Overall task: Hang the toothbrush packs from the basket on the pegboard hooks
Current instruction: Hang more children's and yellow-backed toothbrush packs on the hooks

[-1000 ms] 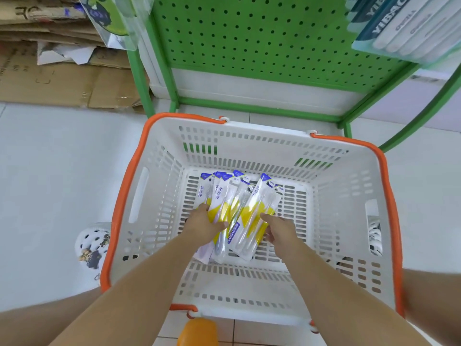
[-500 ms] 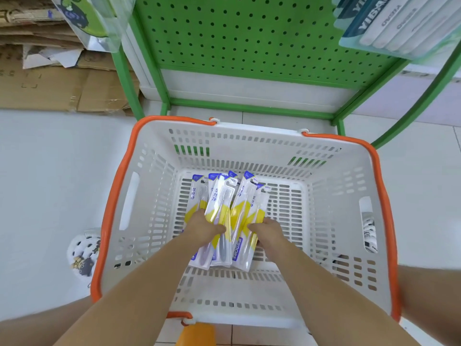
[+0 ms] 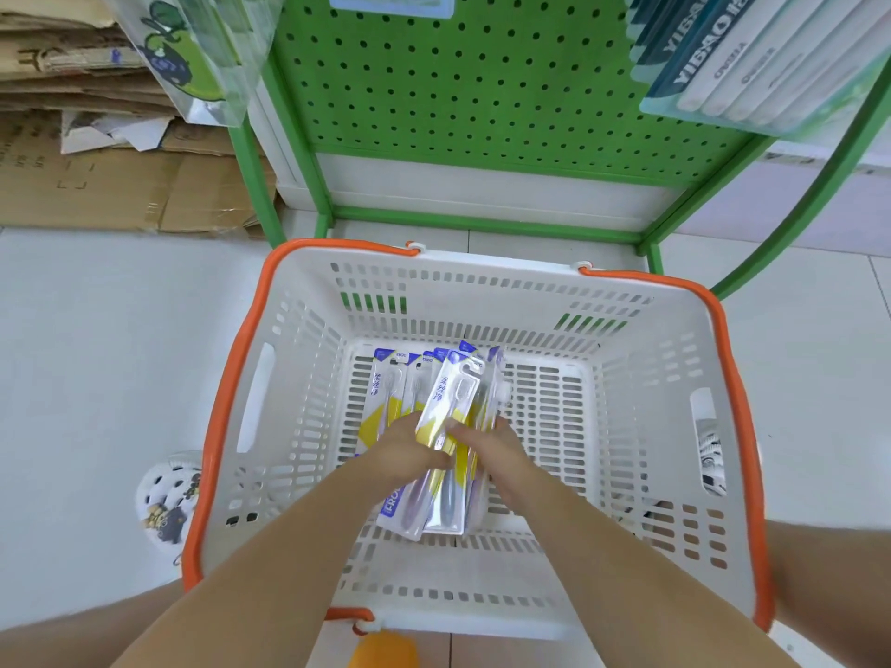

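Observation:
Several toothbrush packs (image 3: pixel 446 407), white with yellow and blue print, lie bunched together on the floor of a white slatted basket (image 3: pixel 641 426) with an orange rim. My left hand (image 3: pixel 407 450) grips the bunch from the left side. My right hand (image 3: pixel 492 448) grips it from the right, fingers curled round the pack edges. The upper ends of the packs tilt up off the basket floor. The green pegboard (image 3: pixel 482 89) stands just behind the basket; no hooks show in its visible part.
Flattened cardboard (image 3: pixel 96 185) is stacked at the left of the green rack frame (image 3: pixel 250 151). Hanging goods show at top left (image 3: pixel 193 50) and top right (image 3: pixel 752 55). White floor tiles surround the basket, and a patterned shoe (image 3: pixel 166 503) sits at its left.
Both hands have pushed the spread packs together into one tight bunch and closed round it. The packs' upper ends have lifted. The camera has drawn back a little.

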